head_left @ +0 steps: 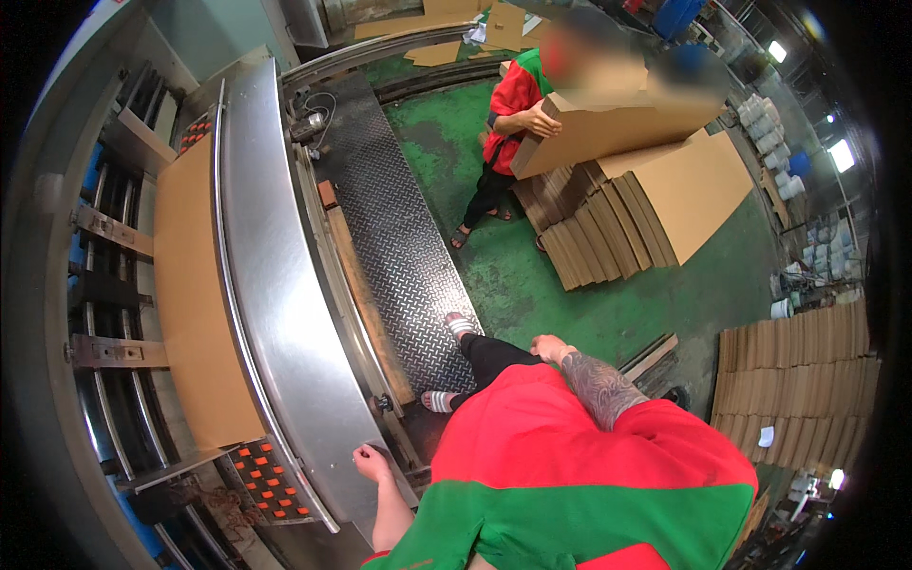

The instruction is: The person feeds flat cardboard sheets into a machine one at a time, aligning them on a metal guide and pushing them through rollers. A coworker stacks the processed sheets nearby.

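Board flat, left of worktop. Left hand at worktop's near end, fingers curled narrow; contact unclear. Right hand right of worktop, grip cannot tell. Stack farther right.

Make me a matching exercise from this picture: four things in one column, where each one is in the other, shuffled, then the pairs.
Things:
1. Left hand
2. Right hand
3. Flat brown sheet
4. Co-worker's hand

Places:
A. Left of the steel table
B. Against the lifted cardboard stack
C. At the steel table's right edge, toward the wearer
D. By the black trouser leg

Pairs: 1-C, 2-D, 3-A, 4-B
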`<state>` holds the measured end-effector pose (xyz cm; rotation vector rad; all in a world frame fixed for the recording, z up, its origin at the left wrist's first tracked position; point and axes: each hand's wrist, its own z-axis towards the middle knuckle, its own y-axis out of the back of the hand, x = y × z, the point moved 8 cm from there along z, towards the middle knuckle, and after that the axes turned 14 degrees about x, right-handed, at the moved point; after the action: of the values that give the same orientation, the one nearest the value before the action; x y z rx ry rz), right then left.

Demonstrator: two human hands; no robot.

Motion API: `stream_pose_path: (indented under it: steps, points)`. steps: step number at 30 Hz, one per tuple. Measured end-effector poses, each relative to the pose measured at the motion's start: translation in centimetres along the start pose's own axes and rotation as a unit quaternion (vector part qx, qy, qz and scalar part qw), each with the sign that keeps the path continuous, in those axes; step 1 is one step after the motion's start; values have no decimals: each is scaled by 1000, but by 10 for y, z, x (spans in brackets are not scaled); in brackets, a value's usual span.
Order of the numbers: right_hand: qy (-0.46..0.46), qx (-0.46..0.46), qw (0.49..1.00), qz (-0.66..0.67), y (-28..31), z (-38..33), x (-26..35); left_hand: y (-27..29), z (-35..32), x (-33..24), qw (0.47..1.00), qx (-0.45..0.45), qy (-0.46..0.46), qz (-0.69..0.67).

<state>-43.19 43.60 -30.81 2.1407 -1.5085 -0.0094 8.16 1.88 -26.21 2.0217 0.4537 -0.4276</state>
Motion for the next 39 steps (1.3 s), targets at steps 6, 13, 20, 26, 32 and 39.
stream_pose_path:
  steps: [6, 13, 20, 26, 32, 39]
  points:
    - [138, 36, 976, -166, -11, 43, -5, -9, 24, 14, 980, 35, 190, 44]
    - [42, 8, 997, 71, 93, 76, 22, -13, 36, -86, 994, 2, 106, 5]
    - [76, 86, 993, -2, 127, 165, 76, -16, 153, -257, 988, -39, -53, 142]
    - [209, 82, 974, -22, 140, 279, 216, -25, 310, -358, 972, -107, -120, 170]
    - [398, 58, 915, -20, 96, 330, 420, -48, 351, -382, 964, -127, -113, 203]
    - [445, 30, 879, -169, 42, 346, 553, -46, 351, -378, 964, -119, -139, 194]
